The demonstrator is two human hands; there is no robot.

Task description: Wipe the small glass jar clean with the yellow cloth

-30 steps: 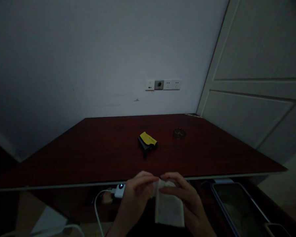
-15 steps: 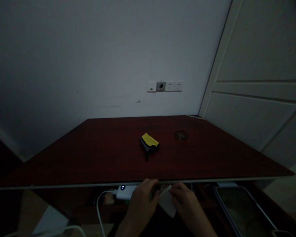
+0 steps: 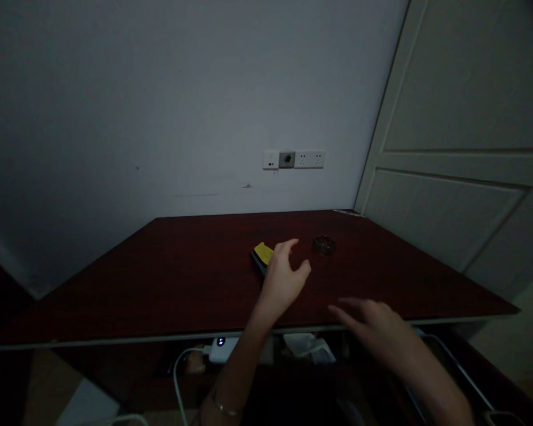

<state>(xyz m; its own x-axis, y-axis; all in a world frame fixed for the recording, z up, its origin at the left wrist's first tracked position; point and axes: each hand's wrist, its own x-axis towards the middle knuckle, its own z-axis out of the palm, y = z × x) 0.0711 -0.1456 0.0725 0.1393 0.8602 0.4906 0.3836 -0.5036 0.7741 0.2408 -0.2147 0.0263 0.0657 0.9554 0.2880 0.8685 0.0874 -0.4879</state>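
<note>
My left hand reaches over the tabletop with thumb and fingers apart and nothing between them. It partly covers a small dark item with a yellow piece on top; its kind I cannot make out. Beyond the fingertips lies a round, clear, ring-like dish, which the hand does not touch. My right hand hovers at the table's front edge, fingers stretched out and holding nothing. Below the edge, a whitish, crumpled piece lies in the open drawer space between my arms.
The dark red table stands against a wall with sockets. A white power bank with a cable sits under the front edge. At right is a dark tablet-like device, with a white panelled door beyond.
Both hands have let go of the whitish piece, which now lies in the drawer space. My left hand has moved up over the table; my right hand has gone right.
</note>
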